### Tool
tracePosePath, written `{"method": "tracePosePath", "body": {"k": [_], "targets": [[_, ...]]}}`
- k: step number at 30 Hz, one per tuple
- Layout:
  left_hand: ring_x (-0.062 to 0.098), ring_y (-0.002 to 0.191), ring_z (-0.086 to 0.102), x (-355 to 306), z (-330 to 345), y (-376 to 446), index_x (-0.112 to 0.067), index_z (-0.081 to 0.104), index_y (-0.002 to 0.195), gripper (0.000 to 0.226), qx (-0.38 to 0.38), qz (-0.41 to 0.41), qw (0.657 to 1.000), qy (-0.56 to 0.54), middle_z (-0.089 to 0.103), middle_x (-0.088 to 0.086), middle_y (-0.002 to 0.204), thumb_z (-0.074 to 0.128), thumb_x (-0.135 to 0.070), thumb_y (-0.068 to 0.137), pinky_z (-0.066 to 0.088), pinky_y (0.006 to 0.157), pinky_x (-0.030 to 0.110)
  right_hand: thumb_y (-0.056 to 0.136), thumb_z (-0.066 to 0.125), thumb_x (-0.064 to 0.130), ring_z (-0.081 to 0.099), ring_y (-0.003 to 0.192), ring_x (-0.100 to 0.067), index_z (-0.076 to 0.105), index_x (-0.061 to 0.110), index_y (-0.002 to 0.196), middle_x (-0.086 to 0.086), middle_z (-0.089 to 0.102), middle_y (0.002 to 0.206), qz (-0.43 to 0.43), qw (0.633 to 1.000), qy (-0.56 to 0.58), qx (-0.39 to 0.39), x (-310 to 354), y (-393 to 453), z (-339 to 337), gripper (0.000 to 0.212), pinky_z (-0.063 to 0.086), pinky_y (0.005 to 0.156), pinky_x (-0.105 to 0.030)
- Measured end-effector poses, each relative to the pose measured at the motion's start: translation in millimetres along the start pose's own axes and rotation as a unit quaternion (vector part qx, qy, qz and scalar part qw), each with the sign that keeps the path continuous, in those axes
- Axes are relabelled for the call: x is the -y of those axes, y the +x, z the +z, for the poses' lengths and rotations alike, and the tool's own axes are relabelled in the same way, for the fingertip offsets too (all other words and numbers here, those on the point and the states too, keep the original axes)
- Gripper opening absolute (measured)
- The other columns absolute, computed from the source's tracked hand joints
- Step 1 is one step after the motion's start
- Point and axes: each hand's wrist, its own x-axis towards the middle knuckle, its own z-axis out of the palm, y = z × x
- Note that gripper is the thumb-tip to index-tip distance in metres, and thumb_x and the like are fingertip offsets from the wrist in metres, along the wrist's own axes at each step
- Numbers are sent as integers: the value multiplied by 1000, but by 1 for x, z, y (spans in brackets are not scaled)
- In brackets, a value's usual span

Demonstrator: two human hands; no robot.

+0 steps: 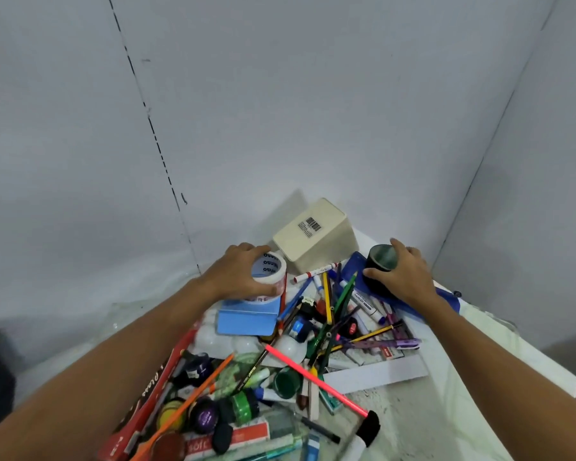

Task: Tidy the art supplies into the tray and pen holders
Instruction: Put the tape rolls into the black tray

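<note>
Little is judged done: pens, pencils and paint pots (203,417) are heaped across the lower centre. A white tape roll (269,272) is gripped by the left hand (238,274), a dark roll (381,264) by the right hand (404,276). A cream container (316,236) lies overturned above.

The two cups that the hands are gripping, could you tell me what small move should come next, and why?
Probably lift both and set them upright on bare tabletop. The left hand grips the white cup, which rests on a blue pad, and the right hand grips the dark cup on a blue folder. Pens and pencils lie loose between them, so holders need standing first.
</note>
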Motion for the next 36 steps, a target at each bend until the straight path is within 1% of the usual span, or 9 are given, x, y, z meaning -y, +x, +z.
{"method": "tracePosePath", "body": {"k": [4,8,11,17,22,25,30,33,36], "targets": [[23,122,38,-2,-5,-2,-33,38,142,91,-26,20,999,-12,48,2,129,74,-61,64,39,94,34,71,79,50,40,124,-36,33,23,145,-14,39,137,-30,998,27,-55,5,-4,-10,92,43,96,-48],[20,124,36,-12,-19,-12,-29,36,144,93,-53,30,998,-1,46,0,133,75,-61,66,39,96,35,72,79,50,37,126,-32,34,23,146,-12,38,138,-82,991,24,-102,19,-13,-29,91,44,93,-45],[19,124,37,-22,-36,-29,-27,37,145,95,-83,43,996,2,45,0,134,71,-65,64,41,97,36,71,78,51,36,127,-28,33,24,147,-10,38,140,-122,986,34,-105,37,-29,-42,92,44,94,-44],[18,124,38,-35,-68,-88,-26,39,144,96,-125,52,991,10,45,0,134,68,-66,61,40,98,33,70,80,49,37,128,-25,32,24,148,-7,36,141,-214,973,51,-63,86,-83,-52,94,45,95,-43],[18,126,36,-26,-91,-162,-28,37,145,101,-137,25,989,39,41,2,136,68,-65,56,38,97,30,69,80,47,41,126,-27,34,24,148,-7,37,138,-298,953,42,-22,135,-140,-45,95,47,95,-42],[20,126,35,-12,-105,-208,-28,34,146,101,-143,-1,987,68,39,3,138,69,-62,58,38,95,31,72,76,50,41,125,-27,30,25,150,-7,36,138,-348,937,29,30,169,-170,-33,94,47,92,-40],[19,127,35,22,-127,-286,-28,31,148,98,-152,-52,982,103,36,2,139,78,-55,66,40,102,38,73,74,54,43,124,-28,31,26,149,-7,36,137,-414,907,22,75,233,-217,-6,91,46,96,-42],[18,128,34,45,-142,-338,-28,29,148,105,-154,-100,976,119,34,0,139,72,-65,61,40,103,39,73,73,52,43,123,-25,33,32,147,-3,37,134,-450,886,45,104,275,-247,15,87,45,96,-41],[17,129,32,74,-157,-396,-28,26,149,106,-155,-154,968,122,33,-1,139,70,-65,59,39,104,37,74,70,55,41,122,-21,31,38,146,0,37,133,-490,860,50,129,323,-280,38,84,43,94,-40]]}}
